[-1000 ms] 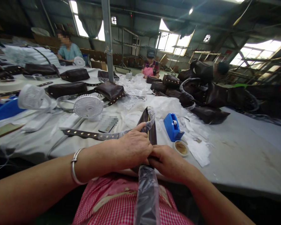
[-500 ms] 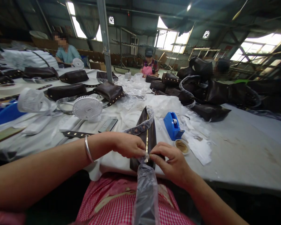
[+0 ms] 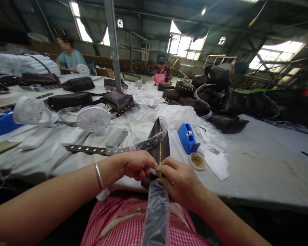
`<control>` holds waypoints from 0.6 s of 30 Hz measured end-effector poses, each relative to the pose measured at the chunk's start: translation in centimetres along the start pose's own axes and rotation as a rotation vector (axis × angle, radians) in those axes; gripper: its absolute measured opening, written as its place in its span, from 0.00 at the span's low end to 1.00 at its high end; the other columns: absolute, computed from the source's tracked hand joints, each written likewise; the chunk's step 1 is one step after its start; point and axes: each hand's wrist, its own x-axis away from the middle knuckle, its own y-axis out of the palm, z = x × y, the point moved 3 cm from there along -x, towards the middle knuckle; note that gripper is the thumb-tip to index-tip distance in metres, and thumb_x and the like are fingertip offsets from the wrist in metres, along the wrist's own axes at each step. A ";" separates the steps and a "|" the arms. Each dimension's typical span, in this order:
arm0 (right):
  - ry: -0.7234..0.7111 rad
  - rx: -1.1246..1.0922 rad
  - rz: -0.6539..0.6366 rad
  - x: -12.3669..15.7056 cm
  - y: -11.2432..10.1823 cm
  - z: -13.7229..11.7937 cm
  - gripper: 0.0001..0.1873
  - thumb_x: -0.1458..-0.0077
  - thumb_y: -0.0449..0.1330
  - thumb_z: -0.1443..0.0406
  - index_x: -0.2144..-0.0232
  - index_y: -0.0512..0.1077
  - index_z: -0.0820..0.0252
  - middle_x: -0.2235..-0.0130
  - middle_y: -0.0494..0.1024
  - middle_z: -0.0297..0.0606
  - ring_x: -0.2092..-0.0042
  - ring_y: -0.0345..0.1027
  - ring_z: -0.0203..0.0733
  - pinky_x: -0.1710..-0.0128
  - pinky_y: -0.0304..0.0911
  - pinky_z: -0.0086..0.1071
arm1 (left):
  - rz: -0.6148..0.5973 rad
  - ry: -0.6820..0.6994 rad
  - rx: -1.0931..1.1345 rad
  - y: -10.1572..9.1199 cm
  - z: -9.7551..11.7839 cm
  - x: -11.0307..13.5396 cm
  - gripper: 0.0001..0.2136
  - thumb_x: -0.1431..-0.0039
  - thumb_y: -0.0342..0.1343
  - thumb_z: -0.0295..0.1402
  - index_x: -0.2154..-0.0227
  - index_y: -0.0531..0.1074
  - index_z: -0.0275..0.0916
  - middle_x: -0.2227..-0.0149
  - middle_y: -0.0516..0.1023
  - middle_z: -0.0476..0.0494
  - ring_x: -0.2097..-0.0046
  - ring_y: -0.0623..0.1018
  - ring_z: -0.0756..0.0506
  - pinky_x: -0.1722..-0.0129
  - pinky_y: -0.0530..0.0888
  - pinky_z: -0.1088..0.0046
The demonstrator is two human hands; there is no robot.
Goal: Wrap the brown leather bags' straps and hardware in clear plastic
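Observation:
A dark brown handbag (image 3: 165,147) with a gold zipper lies at the table's near edge, under both hands. From its near end a wide strap (image 3: 156,212) in clear plastic film hangs down over my checked apron. My left hand (image 3: 140,165) is closed, pinching a bit of the clear plastic film (image 3: 154,172) above the bag. The fingers of my right hand (image 3: 178,177) press on the same film and the strap's upper end. A studded strap (image 3: 133,147), partly wrapped in film, curves from the bag's far end out to the left.
Right of the bag stand a blue tape dispenser (image 3: 188,138) and a small round dish (image 3: 197,161). A white fan (image 3: 93,118) stands left. Dark bags (image 3: 228,123) are piled at the right back. A metal post (image 3: 113,44) rises beyond, and co-workers (image 3: 161,73) sit behind.
The studded strap now stretches farther left across the table instead of bunching by my left hand. My right hand has shifted left, closer over the plastic. The view has turned slightly.

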 end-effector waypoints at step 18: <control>0.613 -0.674 0.263 1.9 3.1 2.2 0.10 0.48 0.67 0.62 0.63 0.74 0.58 0.72 0.73 0.31 0.72 0.66 0.37 0.73 0.62 0.30 | 0.221 0.621 -0.952 1.9 1.6 3.6 0.15 0.34 0.48 0.35 0.77 0.66 0.37 0.78 0.62 0.54 0.75 0.63 0.52 0.74 0.59 0.76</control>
